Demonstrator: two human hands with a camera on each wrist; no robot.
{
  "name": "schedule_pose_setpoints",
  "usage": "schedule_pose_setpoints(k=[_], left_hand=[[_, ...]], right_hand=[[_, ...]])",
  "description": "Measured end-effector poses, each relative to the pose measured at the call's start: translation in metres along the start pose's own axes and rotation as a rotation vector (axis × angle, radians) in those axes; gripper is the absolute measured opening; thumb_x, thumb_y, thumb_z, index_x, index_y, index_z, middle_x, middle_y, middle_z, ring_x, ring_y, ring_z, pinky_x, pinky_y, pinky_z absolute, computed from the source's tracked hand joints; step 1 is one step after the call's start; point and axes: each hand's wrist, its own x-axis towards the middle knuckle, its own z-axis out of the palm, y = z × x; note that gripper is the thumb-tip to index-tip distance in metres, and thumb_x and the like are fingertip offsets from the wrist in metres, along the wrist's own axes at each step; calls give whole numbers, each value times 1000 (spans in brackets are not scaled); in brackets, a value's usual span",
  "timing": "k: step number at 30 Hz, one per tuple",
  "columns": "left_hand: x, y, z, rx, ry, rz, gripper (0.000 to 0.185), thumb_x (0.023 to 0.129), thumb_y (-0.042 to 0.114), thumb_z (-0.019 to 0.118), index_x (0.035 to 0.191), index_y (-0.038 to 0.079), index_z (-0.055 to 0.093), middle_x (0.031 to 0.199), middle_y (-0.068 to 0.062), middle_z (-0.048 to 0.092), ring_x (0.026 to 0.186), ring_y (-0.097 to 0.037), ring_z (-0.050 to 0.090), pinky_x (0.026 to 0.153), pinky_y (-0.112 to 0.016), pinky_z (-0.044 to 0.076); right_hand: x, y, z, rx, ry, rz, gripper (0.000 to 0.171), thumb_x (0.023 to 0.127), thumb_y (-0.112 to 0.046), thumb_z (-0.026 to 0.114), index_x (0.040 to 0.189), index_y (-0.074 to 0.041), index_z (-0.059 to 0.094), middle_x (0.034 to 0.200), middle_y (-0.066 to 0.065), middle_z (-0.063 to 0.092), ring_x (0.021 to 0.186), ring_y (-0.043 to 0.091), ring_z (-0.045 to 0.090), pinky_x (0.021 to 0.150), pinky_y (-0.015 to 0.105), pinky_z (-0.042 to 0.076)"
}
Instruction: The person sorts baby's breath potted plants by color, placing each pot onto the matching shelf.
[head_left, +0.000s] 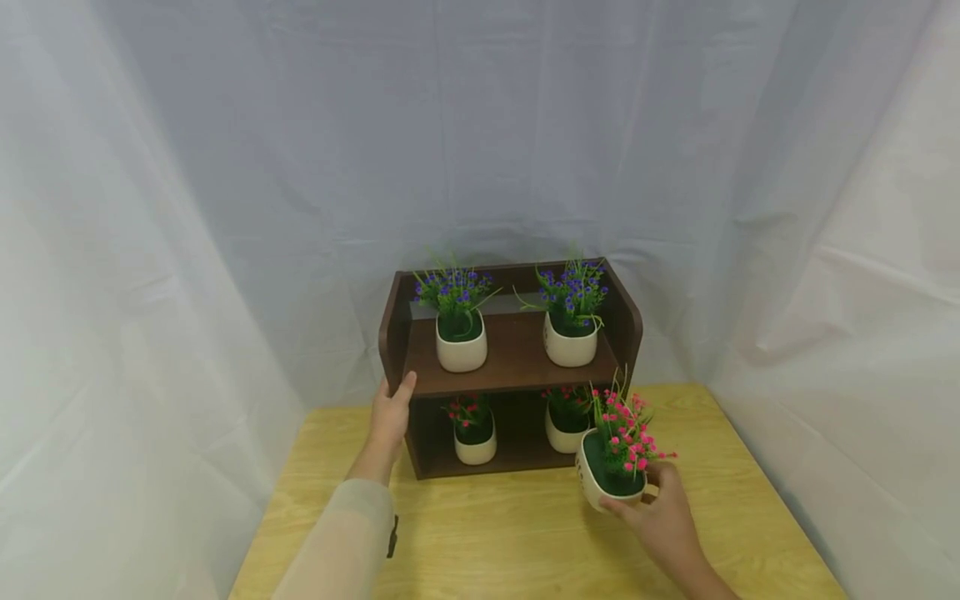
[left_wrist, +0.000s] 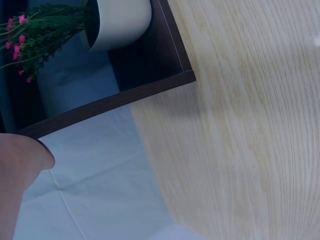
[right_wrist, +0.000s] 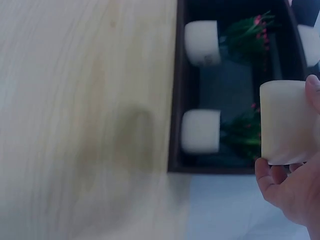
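My right hand (head_left: 663, 517) grips a white flowerpot (head_left: 592, 475) with pink artificial flowers, holding it tilted in front of the lower right of a dark brown two-tier shelf (head_left: 517, 387). In the right wrist view, thumb and fingers are around the raised pot (right_wrist: 285, 122), whose base faces the camera. My left hand (head_left: 390, 421) holds the shelf's left side panel, thumb at the front edge and the other fingers partly hidden outside it. Two pots with purple flowers, left (head_left: 461, 350) and right (head_left: 572, 346), stand on the upper tier.
On the lower tier are two white pots with pink-red flowers, left (head_left: 476, 450) and right (head_left: 564, 435); the raised pot partly covers the right one. The shelf stands on a light wood table (head_left: 510, 542). White-grey sheeting (head_left: 517, 125) hangs behind and at both sides.
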Motion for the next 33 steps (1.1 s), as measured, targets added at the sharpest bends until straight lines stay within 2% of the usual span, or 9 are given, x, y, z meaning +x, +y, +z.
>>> schedule_pose_setpoints(k=[2, 5, 12, 17, 21, 23, 28, 33], left_hand=[[1, 0, 0, 0, 0, 2, 73, 113, 49, 54, 174, 20, 26, 181, -14, 24, 170, -41, 18, 139, -63, 15], [2, 0, -2, 13, -3, 7, 74, 113, 50, 53, 174, 19, 25, 181, -15, 24, 170, -42, 18, 139, -63, 14], [3, -3, -3, 14, -9, -4, 77, 112, 53, 54, 174, 20, 23, 182, -14, 23, 170, -41, 17, 140, -62, 14], [2, -2, -2, 12, -11, -15, 77, 112, 52, 54, 175, 20, 22, 182, -14, 22, 170, -41, 16, 140, -62, 14], [1, 0, -1, 16, -3, -16, 77, 112, 51, 54, 174, 19, 23, 182, -15, 23, 169, -42, 17, 139, -63, 15], [1, 0, -2, 15, -1, -12, 77, 112, 51, 54, 174, 18, 23, 181, -16, 24, 169, -43, 18, 139, -64, 15], [0, -1, -2, 24, 0, -17, 75, 113, 51, 54, 174, 18, 25, 181, -16, 24, 169, -44, 19, 139, -65, 16], [2, -1, -1, 26, 5, -12, 73, 113, 51, 54, 173, 18, 28, 180, -17, 26, 168, -44, 20, 138, -65, 17]], right_hand=[[-1, -7, 5, 15, 9, -22, 98, 76, -27, 102, 147, 5, 42, 147, 22, 53, 133, 37, 56, 105, 35, 60], [-1, -19, 14, 31, 12, -54, 97, 76, -26, 102, 147, 2, 43, 146, 19, 55, 131, 34, 58, 101, 26, 59], [1, -44, 38, 63, 34, -141, 92, 74, -22, 102, 145, 0, 47, 142, 19, 59, 125, 32, 62, 101, 30, 60], [4, -65, 53, 61, 86, -242, 85, 71, -16, 103, 138, 0, 53, 133, 14, 63, 110, 21, 62, 95, 26, 60], [12, -86, 61, 75, 83, -320, 84, 73, -17, 102, 139, -3, 52, 136, 12, 59, 110, 19, 60, 91, 21, 61], [17, -97, 65, 79, 90, -345, 84, 75, -18, 102, 141, -3, 52, 138, 12, 57, 115, 22, 61, 94, 27, 61], [31, -116, 73, 49, 121, -367, 89, 78, -23, 100, 147, -4, 48, 144, 15, 55, 128, 29, 59, 106, 48, 57], [47, -125, 80, 20, 124, -351, 90, 82, -30, 98, 152, -3, 46, 145, 17, 54, 126, 32, 59, 105, 51, 58]])
